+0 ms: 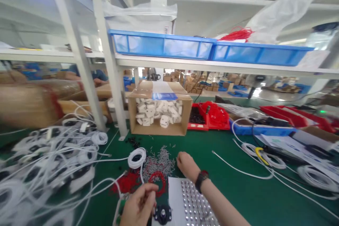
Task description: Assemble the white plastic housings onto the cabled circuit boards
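A: What were the hands doing?

B: At the bottom centre of the frame the left hand [139,204] was curled with its fingers pinched together on something small, too blurred to name, just above a round black part [162,214]. The right hand [187,165], with a dark watch [201,180] at the wrist, lay knuckles-up at the edge of a heap of small metal pins [159,162]. Whether it gripped any pins could not be told. The two hands were apart.

A: What lay around them?

B: A pale tray of metal studs [189,204] sat under the right forearm, touching the black part. Red rings [157,183] lay between the hands, and a coiled white cable [137,158] lay just left of the pins. All of it rested on a green surface [225,183].

A: What could have gone wrong?

B: Probably the forearm, hanging so low over the tray, could have knocked studs loose. The pins were heaped loose, so a sweep of the right hand might have scattered them into the red rings. The tangle of white cords [47,162] at lower left ran close to the left hand and could have snagged the wrist, dragging the black part off its spot.
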The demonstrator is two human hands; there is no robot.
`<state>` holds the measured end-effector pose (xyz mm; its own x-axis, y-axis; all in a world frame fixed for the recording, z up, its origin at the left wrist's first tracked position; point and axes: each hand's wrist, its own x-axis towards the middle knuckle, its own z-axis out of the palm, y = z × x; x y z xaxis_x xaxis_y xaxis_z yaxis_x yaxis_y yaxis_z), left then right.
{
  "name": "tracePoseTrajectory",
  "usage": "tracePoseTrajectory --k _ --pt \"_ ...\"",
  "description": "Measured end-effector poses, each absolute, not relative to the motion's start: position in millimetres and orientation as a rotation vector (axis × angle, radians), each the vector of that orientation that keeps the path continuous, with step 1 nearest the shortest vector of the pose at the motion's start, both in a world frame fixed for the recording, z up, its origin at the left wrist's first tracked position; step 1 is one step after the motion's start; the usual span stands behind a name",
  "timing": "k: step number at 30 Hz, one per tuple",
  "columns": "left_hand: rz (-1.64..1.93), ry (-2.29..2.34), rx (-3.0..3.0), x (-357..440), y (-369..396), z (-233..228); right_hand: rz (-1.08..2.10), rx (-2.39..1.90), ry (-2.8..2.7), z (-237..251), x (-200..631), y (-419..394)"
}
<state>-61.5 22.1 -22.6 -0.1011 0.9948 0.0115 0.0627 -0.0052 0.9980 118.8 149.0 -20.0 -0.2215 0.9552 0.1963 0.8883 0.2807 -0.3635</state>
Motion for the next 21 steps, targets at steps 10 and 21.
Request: tracePoseTrajectory --k 10,21 --pt "1.570 0.704 0.333 -25.8 19.1 14.2 0.056 -1.259 -2.252 8.2 52.8 46.5" --pt "1.595 0.806 0.152 -33.4 11.0 4.1 0.268 -1.213 -2.216 17.5 47.8 32.1"
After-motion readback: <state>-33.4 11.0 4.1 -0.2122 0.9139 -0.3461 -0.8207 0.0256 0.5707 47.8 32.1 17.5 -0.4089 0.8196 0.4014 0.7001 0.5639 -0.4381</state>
